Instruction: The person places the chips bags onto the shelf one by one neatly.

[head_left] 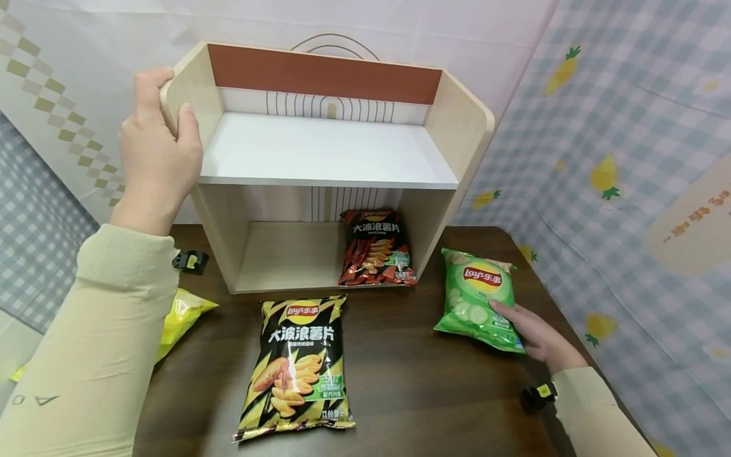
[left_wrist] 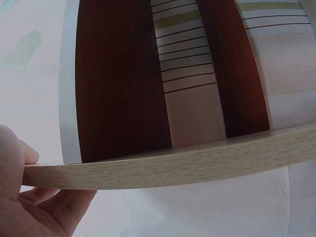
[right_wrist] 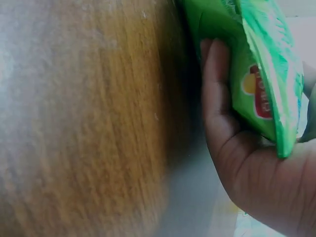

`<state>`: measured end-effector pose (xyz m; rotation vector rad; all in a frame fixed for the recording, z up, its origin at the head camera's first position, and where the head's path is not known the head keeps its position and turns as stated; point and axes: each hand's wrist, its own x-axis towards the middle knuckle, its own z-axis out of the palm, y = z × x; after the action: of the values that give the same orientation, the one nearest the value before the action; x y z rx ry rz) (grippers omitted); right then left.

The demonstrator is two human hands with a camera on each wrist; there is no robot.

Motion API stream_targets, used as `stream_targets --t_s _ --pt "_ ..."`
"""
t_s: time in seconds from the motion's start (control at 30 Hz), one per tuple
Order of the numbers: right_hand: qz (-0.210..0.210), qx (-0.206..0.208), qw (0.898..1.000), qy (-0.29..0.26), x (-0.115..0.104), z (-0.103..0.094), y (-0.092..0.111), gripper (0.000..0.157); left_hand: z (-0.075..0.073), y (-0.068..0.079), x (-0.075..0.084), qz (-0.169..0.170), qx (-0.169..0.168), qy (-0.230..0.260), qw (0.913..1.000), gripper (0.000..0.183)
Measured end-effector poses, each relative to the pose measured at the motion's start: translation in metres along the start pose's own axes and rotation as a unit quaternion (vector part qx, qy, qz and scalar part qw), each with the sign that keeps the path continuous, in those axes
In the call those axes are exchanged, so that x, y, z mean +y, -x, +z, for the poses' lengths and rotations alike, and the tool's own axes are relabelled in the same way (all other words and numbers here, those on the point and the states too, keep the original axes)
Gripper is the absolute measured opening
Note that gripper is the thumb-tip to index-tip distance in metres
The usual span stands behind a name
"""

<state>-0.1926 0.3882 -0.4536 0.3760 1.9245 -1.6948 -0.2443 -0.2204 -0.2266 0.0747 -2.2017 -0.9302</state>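
My left hand (head_left: 160,146) grips the upper left side panel of a small two-tier shelf (head_left: 325,149), thumb inside and fingers outside. The left wrist view shows the panel's wooden edge (left_wrist: 163,173) between thumb and fingers. At the right, my right hand (head_left: 537,336) holds a green Lay's chip bag (head_left: 476,298) by its lower right side. In the right wrist view the fingers lie under the green bag (right_wrist: 261,94) and the thumb is mostly out of sight. A red chip bag (head_left: 377,251) leans upright in the shelf's lower compartment, against the right wall.
A black and yellow chip bag (head_left: 299,368) lies flat on the dark wooden table (head_left: 400,381) before the shelf. A yellow bag (head_left: 179,320) sits partly hidden behind my left sleeve. Checked cloth (head_left: 628,190) hangs along the right edge, and a white patterned cloth stands behind.
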Motion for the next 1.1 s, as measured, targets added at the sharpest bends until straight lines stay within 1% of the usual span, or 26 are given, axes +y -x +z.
stream_targets --t_s 0.07,0.17,0.3,0.4,0.5,0.63,0.7,0.8,0.93,1.03,1.1 --pt "-0.011 -0.002 1.0 0.002 0.001 0.001 0.001 0.076 0.0 0.0 0.0 0.003 0.003 -0.001 1.0 0.046" --pt "-0.025 -0.013 1.0 -0.001 0.002 0.0 0.003 0.073 -0.001 0.0 -0.001 0.005 0.005 -0.003 1.0 0.047" --pt "-0.029 -0.036 0.999 -0.019 0.003 -0.003 0.007 0.067 -0.001 0.0 -0.001 0.006 0.005 -0.003 1.0 0.047" --pt "-0.029 -0.061 0.997 -0.039 0.005 -0.006 0.011 0.06 -0.001 0.001 -0.001 0.008 0.007 -0.001 0.9999 0.046" --pt "-0.039 -0.096 0.993 -0.054 0.008 -0.011 0.015 0.051 -0.001 0.001 0.0 0.012 0.009 0.001 0.9999 0.046" --pt "-0.06 -0.144 0.986 -0.065 0.012 -0.015 0.018 0.041 0.0 0.001 0.0 0.012 0.01 0.003 0.9999 0.045" --pt "-0.069 -0.164 0.982 -0.065 0.013 -0.016 0.019 0.039 0.0 0.001 0.0 0.012 0.01 0.003 0.9999 0.045" --pt "-0.08 -0.196 0.976 -0.059 0.013 -0.015 0.021 0.038 0.0 0.0 0.0 0.012 0.01 0.002 0.9999 0.045" --pt "-0.095 -0.223 0.969 -0.041 0.012 -0.01 0.022 0.038 0.0 0.0 -0.001 0.011 0.009 0.001 0.9999 0.045" --pt "-0.097 -0.229 0.968 -0.023 0.01 -0.003 0.022 0.041 0.0 0.0 -0.001 0.011 0.008 0.0 0.9999 0.046" --pt "-0.095 -0.227 0.969 -0.006 0.008 0.004 0.021 0.046 0.0 0.0 -0.001 0.008 0.007 0.0 0.9999 0.045"
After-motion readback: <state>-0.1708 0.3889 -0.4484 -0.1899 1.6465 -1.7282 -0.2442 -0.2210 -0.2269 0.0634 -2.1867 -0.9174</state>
